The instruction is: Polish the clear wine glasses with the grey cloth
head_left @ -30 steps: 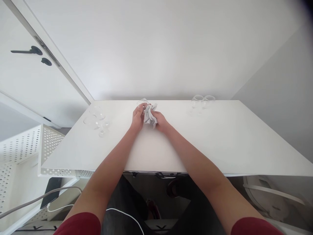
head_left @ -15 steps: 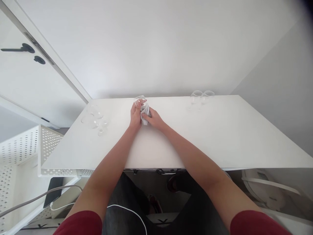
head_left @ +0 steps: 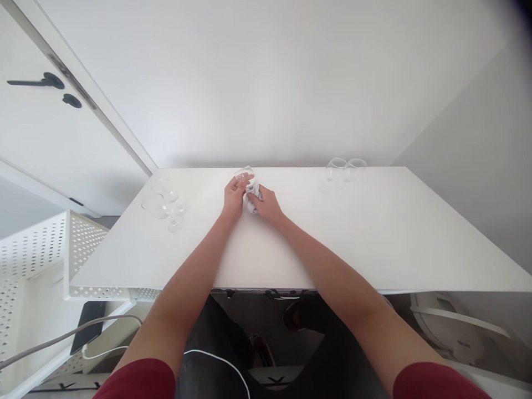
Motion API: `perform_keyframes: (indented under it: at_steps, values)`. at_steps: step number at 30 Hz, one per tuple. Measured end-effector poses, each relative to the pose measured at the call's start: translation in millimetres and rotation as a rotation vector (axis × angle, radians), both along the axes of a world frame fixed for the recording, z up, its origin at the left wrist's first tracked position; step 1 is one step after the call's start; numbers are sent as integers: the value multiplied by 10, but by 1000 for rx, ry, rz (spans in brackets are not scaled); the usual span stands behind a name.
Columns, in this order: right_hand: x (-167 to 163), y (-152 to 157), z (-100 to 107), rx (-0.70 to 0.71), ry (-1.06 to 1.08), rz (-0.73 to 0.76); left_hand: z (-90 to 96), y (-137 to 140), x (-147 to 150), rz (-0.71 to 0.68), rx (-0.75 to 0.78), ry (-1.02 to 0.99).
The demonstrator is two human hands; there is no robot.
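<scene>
My left hand (head_left: 235,197) is closed around a clear wine glass (head_left: 244,173), whose bowl points away from me above the table's far half. A crumpled white cloth (head_left: 252,206) is bunched in my right hand (head_left: 268,204), pressed against the lower end of the glass. The stem and foot are covered by the cloth and fingers. Both hands are close together over the white table (head_left: 266,249).
At the left, two stemmed glasses (head_left: 155,205) stand close together. Another pair of glasses (head_left: 346,169) stands at the back right near the wall. A white perforated rack (head_left: 85,244) adjoins the table's left side, with a cable (head_left: 75,332) below.
Both hands have shifted slightly right with the glass and cloth. The cloth sits lower, bunched more tightly in the right hand, and more of the glass shows. The view has tilted a little.
</scene>
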State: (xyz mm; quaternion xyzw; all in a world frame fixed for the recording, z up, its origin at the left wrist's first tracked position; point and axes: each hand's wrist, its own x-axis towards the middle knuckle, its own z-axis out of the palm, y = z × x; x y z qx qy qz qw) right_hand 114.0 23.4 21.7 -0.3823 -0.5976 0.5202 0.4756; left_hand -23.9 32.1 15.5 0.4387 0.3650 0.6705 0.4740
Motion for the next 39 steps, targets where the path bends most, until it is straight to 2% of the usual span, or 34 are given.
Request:
perform_keyframes:
  at_steps: [1,3,5,6,8,11,12,13,15,18,20,23,25,28,31,33,34,37,39]
  values:
    - [-10,24,-29,37,-48,-42,-15,15,5,17,4,4]
    - [-17,72,-75,30,-43,-10,-33,36,12,11,-8,-4]
    - [-1,125,-102,-44,68,22,-39,43,11,3,-18,-7]
    - [19,154,-109,-76,137,-11,-39,41,10,4,-17,2]
    - [88,216,-119,-80,214,-185,-34,26,6,17,0,28]
    - [218,289,-132,7,115,-582,-13,-10,8,48,46,50]
    - [248,302,-137,1,84,-672,-5,-22,10,55,67,45]
    - [263,308,-141,-31,92,-693,3,-31,12,59,92,36]
    - [247,305,-142,-149,214,-536,13,-38,11,57,141,11]
    - [161,292,-129,-296,433,-125,10,-26,-5,62,192,-23]
    - [120,294,-130,-321,470,-6,4,-18,-15,67,200,-28]
    - [128,323,-167,-305,386,-88,4,-34,-1,37,190,2]
    - [168,357,-205,-251,240,-243,14,-62,30,-9,188,30]
    - [246,408,-236,-90,-18,-467,38,-104,76,-56,196,50]
    - [296,429,-225,-41,-11,-570,60,-123,89,-45,196,41]
    - [293,417,-207,-112,125,-531,68,-122,81,-26,192,32]
    - [280,406,-198,-156,194,-466,69,-119,74,-21,191,29]
    - [222,368,-179,-243,324,-159,66,-104,49,-1,202,15]
    - [194,352,-175,-228,315,-32,61,-97,37,27,209,2]
